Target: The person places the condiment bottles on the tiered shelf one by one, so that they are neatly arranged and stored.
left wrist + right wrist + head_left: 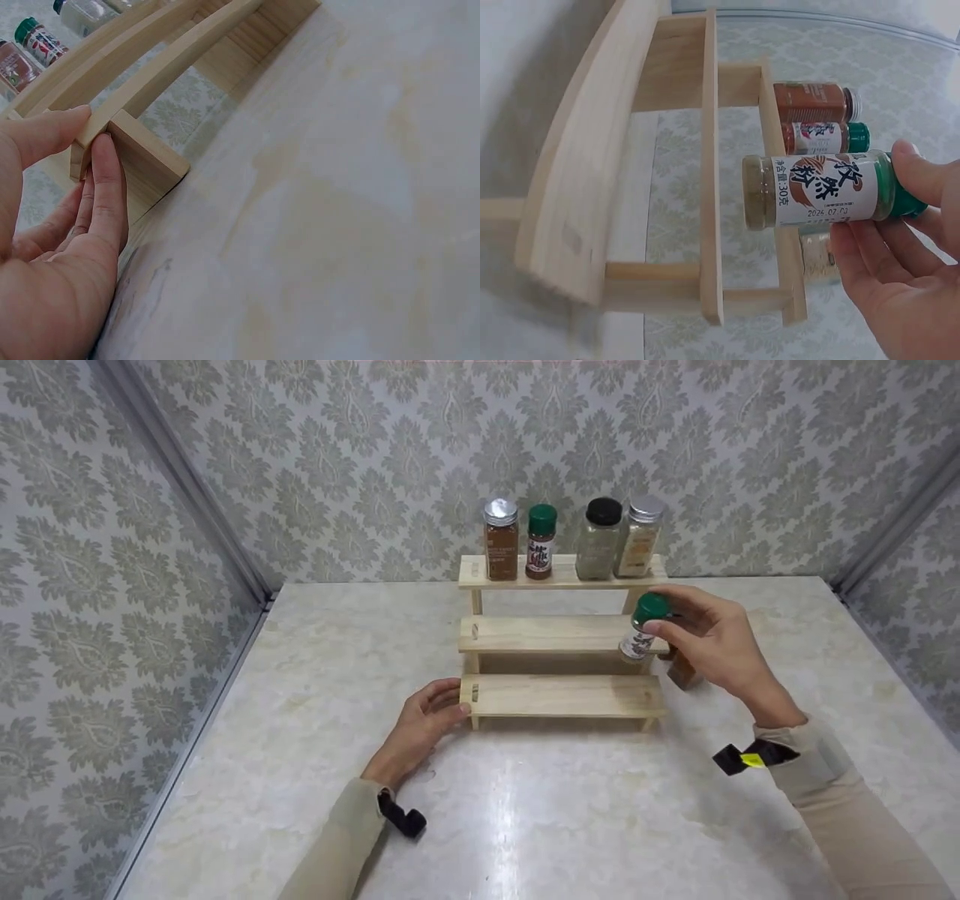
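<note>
A three-tier wooden spice rack [562, 695] stands on the table. My left hand [424, 724] pinches the left end of its lowest shelf, thumb above and fingers beneath, as the left wrist view shows. My right hand [720, 649] grips a small spice jar [825, 187] by its green cap. This jar has a white label and greyish-tan powder inside; it is held tilted by the right end of the middle shelf. The lower two shelves bear no jars.
On the top shelf stand a silver-capped brown jar [502, 547], a green-capped red jar [540, 547], a black-capped jar [598, 547] and a silver-capped pale jar [637, 547]. Partly hidden behind my right hand is a brown jar [682, 671]. Patterned walls [360, 472] surround the table.
</note>
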The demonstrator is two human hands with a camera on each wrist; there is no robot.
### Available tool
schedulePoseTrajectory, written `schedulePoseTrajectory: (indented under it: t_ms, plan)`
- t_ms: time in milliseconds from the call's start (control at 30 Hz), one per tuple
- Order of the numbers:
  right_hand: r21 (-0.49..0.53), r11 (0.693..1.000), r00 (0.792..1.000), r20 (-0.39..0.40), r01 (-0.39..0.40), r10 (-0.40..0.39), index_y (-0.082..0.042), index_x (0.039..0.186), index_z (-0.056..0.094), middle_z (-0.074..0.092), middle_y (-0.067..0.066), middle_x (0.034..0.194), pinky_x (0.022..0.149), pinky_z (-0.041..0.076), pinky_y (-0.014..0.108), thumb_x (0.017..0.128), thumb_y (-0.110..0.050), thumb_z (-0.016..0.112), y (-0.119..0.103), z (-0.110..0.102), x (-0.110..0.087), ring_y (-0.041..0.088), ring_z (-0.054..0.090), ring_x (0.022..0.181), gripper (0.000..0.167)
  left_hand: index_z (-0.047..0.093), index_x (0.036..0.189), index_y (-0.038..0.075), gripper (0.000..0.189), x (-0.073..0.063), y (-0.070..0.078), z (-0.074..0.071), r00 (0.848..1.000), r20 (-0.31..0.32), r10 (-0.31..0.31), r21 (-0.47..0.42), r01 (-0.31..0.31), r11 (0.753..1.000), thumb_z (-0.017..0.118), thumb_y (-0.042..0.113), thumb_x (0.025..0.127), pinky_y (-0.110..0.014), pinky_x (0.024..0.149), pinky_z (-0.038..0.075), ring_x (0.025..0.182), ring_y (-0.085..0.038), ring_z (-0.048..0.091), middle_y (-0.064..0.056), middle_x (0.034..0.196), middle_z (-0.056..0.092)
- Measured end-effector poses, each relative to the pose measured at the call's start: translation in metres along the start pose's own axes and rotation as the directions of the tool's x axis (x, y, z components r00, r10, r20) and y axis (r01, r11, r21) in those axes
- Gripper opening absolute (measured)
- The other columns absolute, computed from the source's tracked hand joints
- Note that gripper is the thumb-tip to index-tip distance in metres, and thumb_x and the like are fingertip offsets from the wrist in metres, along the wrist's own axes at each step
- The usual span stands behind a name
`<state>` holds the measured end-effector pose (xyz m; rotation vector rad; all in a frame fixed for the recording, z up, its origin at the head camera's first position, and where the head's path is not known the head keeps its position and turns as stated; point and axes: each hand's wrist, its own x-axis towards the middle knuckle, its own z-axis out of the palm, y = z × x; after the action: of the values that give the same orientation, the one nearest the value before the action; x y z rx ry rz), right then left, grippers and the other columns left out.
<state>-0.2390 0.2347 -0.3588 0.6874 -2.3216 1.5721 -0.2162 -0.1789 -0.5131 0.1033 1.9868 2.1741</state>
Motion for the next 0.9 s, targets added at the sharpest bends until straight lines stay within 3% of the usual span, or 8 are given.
schedulePoseTrajectory:
  t_ms: [300,633,900]
  plan:
    - [0.114,0.993,1.000,-0.003,0.003,-0.002,0.005,0.140,0.066,0.078,-0.004,0.119,0.095,0.060,0.022,0.097,0.006,0.074,-0.010,0.030,0.022,0.010,0.074,0.111,0.043,0.053,0.151,0.004,0.057,0.000,0.000,-0.001,1.000,0.008,0.001,-0.004,-0.001,1.000,0.076,0.013,0.099,-0.037,0.099,0.059,0.127,-0.026,0.065,-0.019,0.149,0.059]
    - [0.150,0.989,1.000,0.023,0.004,-0.008,0.008,0.139,0.065,0.073,0.023,0.126,0.097,0.059,0.023,0.097,0.004,0.075,-0.019,0.072,0.042,0.008,0.072,0.110,0.044,0.051,0.153,0.002,0.058,-0.002,0.001,-0.002,0.999,0.038,0.025,-0.010,-0.025,1.000,0.074,0.014,0.101,-0.037,0.102,0.059,0.129,-0.026,0.064,-0.021,0.150,0.058]
    - [0.191,0.981,0.999,0.045,0.013,-0.022,0.006,0.138,0.067,0.073,0.022,0.127,0.095,0.061,0.024,0.097,0.001,0.076,-0.021,0.107,0.058,0.012,0.073,0.109,0.043,0.052,0.153,0.000,0.058,0.000,-0.001,-0.002,0.999,0.021,0.026,-0.006,-0.026,1.000,0.074,0.012,0.101,-0.035,0.100,0.059,0.125,-0.024,0.066,-0.021,0.148,0.060]
